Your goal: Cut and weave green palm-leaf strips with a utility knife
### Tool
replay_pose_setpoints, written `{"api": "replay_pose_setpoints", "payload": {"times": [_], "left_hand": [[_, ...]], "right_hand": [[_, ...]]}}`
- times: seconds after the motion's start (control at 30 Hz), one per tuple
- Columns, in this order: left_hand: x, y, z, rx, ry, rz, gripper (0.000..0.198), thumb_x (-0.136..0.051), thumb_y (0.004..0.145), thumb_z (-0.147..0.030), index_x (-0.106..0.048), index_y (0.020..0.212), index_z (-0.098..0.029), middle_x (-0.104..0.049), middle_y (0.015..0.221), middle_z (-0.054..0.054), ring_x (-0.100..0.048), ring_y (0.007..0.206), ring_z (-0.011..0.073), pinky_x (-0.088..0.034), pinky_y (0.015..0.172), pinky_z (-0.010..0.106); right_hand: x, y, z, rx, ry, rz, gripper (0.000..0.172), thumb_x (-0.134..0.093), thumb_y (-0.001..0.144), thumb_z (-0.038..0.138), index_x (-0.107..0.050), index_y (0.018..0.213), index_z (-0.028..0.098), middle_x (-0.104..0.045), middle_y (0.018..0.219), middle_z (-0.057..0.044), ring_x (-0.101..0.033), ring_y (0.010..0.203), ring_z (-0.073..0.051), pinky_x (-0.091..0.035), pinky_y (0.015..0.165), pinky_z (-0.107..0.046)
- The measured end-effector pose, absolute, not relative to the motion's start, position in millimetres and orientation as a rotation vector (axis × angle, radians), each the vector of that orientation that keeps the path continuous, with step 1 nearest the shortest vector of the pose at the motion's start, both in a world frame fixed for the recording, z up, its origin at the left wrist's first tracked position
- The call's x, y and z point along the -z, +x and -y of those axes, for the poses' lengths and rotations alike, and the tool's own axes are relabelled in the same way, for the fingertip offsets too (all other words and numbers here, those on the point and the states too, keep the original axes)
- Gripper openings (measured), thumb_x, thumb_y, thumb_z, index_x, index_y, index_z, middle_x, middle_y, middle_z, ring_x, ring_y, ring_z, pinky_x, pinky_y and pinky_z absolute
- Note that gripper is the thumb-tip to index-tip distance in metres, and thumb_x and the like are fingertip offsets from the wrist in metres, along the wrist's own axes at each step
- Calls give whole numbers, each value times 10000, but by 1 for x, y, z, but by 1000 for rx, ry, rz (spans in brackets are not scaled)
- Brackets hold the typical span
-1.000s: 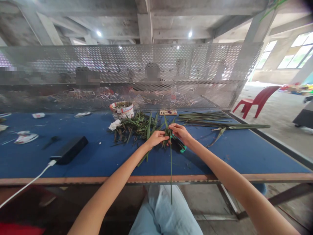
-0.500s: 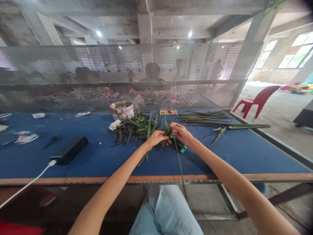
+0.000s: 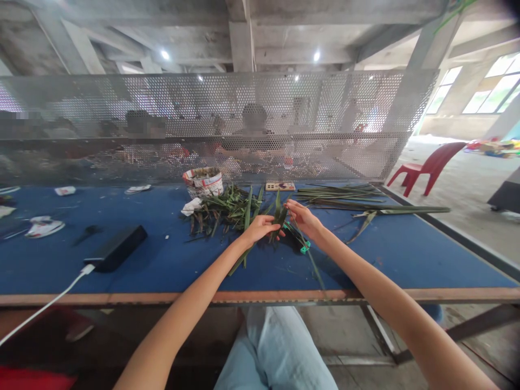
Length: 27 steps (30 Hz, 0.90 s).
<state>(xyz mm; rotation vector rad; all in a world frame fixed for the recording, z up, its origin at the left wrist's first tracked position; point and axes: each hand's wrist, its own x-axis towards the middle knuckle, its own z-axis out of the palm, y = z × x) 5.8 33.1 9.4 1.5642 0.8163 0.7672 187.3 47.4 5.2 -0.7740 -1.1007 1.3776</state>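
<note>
My left hand (image 3: 262, 228) is closed on a small bundle of green leaf strips (image 3: 278, 212), held upright a little above the table. Just right of it, my right hand (image 3: 304, 218) pinches a long thin leaf strip (image 3: 316, 271) at the bundle's side. That strip hangs down toward the table's front edge and is blurred. Behind and left of my hands lies a heap of cut green leaves (image 3: 233, 208). Under my right hand sits a dark tool with bright green ends (image 3: 304, 247), partly covered, its kind unclear.
A woven-looking white and red basket (image 3: 203, 183) stands behind the heap, beside crumpled white tissue (image 3: 190, 207). Long leaf blades (image 3: 345, 194) lie back right. A black power bank (image 3: 116, 249) with a white cable sits left. A perforated metal screen (image 3: 162, 124) borders the blue table (image 3: 398, 254).
My right hand has shifted slightly right and up. The thin strip's hanging end has swung to the right, from over my leg to the table edge. My left hand stays nearly still.
</note>
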Motion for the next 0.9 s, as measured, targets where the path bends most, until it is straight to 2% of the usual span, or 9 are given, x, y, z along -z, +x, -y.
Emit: {"api": "replay_pose_setpoints", "payload": {"times": [0.17, 0.33, 0.5, 0.7, 0.9], "left_hand": [[-10, 8, -30, -733, 1611, -755, 323, -710, 743, -374, -640, 895, -98, -736, 752, 108, -666, 579, 174, -491, 590, 271], [-11, 10, -27, -674, 1652, -747, 324, -665, 774, -407, -621, 878, -104, -739, 827, 126, -679, 627, 186, -491, 640, 295], [-12, 9, -28, -654, 1672, -768, 251, -616, 804, -355, -627, 890, -119, -739, 846, 106, -679, 637, 175, -462, 619, 269], [-10, 10, -30, -690, 1589, -739, 291, -593, 814, -420, -620, 869, -136, -723, 765, 81, -668, 590, 183, -486, 601, 291], [-15, 10, -24, -682, 1625, -763, 282, -663, 769, -404, -621, 810, -129, -721, 743, 84, -655, 582, 166, -472, 588, 268]], "right_hand": [[0, 186, -50, -1369, -789, 1003, 326, -809, 576, 310, -623, 826, 218, -629, 659, 47, -580, 557, -77, -437, 484, -178], [-1, 186, -46, -1293, -820, 1024, 356, -840, 522, 322, -617, 772, 202, -631, 678, 39, -619, 615, -98, -446, 538, -196], [-3, 186, -42, -1175, -854, 1094, 328, -831, 530, 329, -613, 728, 185, -626, 660, 30, -598, 600, -99, -416, 552, -211], [-5, 186, -39, -1040, -904, 1152, 295, -799, 562, 361, -608, 707, 189, -617, 663, 15, -582, 601, -117, -406, 559, -235], [-4, 185, -39, -996, -936, 1178, 335, -792, 547, 418, -591, 698, 196, -612, 659, 2, -585, 609, -141, -411, 535, -244]]}}
